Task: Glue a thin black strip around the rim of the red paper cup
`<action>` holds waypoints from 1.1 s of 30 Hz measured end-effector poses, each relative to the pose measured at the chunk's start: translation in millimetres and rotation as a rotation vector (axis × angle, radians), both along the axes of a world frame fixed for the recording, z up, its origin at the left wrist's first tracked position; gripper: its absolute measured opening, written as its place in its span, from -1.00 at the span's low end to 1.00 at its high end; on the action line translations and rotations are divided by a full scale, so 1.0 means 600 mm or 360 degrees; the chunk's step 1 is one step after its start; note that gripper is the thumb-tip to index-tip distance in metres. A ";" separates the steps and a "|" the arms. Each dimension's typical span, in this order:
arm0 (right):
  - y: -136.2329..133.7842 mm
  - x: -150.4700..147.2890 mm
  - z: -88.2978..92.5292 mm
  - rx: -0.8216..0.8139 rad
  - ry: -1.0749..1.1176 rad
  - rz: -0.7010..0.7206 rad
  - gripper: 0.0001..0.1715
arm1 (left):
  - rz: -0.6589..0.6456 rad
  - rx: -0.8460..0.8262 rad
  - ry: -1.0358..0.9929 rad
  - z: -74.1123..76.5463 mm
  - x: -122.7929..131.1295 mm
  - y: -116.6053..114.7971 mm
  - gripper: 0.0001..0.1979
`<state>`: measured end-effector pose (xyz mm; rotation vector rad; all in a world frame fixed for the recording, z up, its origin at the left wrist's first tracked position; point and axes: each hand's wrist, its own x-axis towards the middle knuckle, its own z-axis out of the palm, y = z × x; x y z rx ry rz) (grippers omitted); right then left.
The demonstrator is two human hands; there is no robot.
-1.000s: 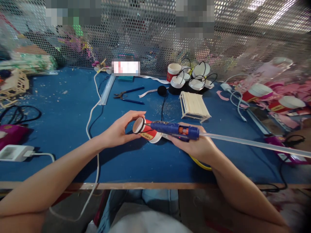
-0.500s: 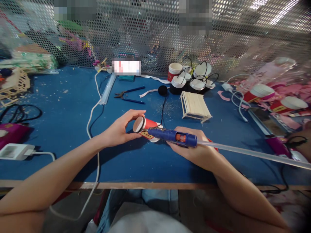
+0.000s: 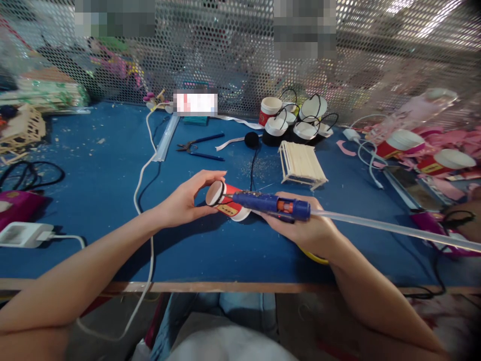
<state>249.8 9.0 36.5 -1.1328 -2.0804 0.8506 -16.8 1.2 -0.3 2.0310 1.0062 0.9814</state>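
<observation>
My left hand grips a red paper cup by its base end, thumb below and fingers above. The cup lies tilted on its side, with black cord wound round it near the base. In my right hand is a blue hot glue gun, its nozzle pointing left at the corded end of the cup. A long clear glue stick runs out of the gun's back to the right. Black cord leads from the cup's far side to a small black ball of cord.
Pliers lie beyond my left hand. Behind on the right stand a small wooden-stick rack and several cups with black cord handles. A white cable crosses the blue table on the left. A phone lies at right.
The glue gun has shifted slightly right, its nozzle drawing back from the corded end of the cup. My left hand and the cup stay almost still.
</observation>
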 end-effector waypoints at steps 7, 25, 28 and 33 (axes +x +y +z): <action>0.018 0.007 -0.024 -0.0014 0.0106 -0.0104 -0.79 | 0.0003 0.0010 0.0022 0.005 0.000 -0.002 -0.34; 0.008 0.007 -0.014 0.0013 -0.0015 -0.0017 -0.78 | -0.0008 -0.0058 0.0018 0.003 -0.001 -0.002 -0.32; 0.003 0.007 -0.005 0.0013 -0.0084 0.0018 -0.80 | 0.0006 -0.0070 0.0009 0.002 0.000 -0.001 -0.33; -0.005 0.002 0.015 0.0042 -0.0222 0.0122 -0.81 | 0.0043 -0.0037 -0.0005 0.000 0.001 -0.001 -0.33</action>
